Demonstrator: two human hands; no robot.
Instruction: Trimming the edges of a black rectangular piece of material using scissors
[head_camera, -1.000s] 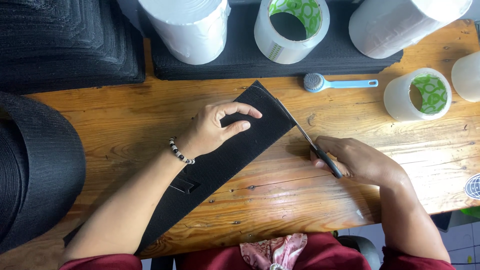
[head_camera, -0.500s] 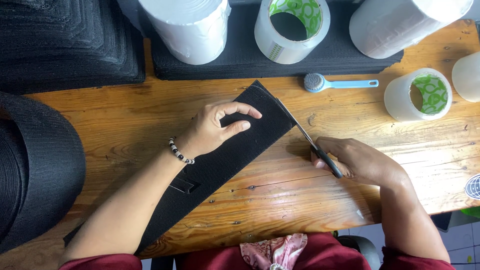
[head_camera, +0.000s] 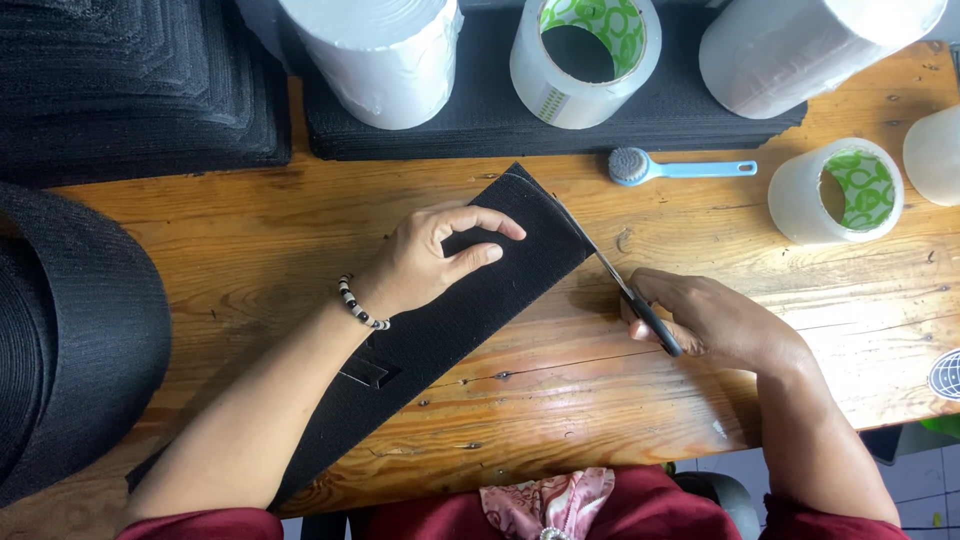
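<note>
- pressing our left hand (head_camera: 440, 258) flat on the black strip (head_camera: 470, 300), fingers spread and arched, palm down; it pins the strip and is not clenched around it.
- our right hand (head_camera: 715, 320) is clenched on the dark handle of a slim blade (head_camera: 610, 275), whose tip runs up along the strip's short far end.
- the strip lies aslant on the wooden surface (head_camera: 250, 260), its long axis running from the near left, under our left forearm, up to the far right; the cut end sits between the two hands, just left of the right hand, and the blade lies across that axis.
- the right hand is nearer the end, the left nearer the middle.
- farther out: a blue-handled brush (head_camera: 680, 168), clear tape rolls (head_camera: 585, 55), a black stack (head_camera: 130, 90) and a big black coil (head_camera: 70, 330) at left.
</note>
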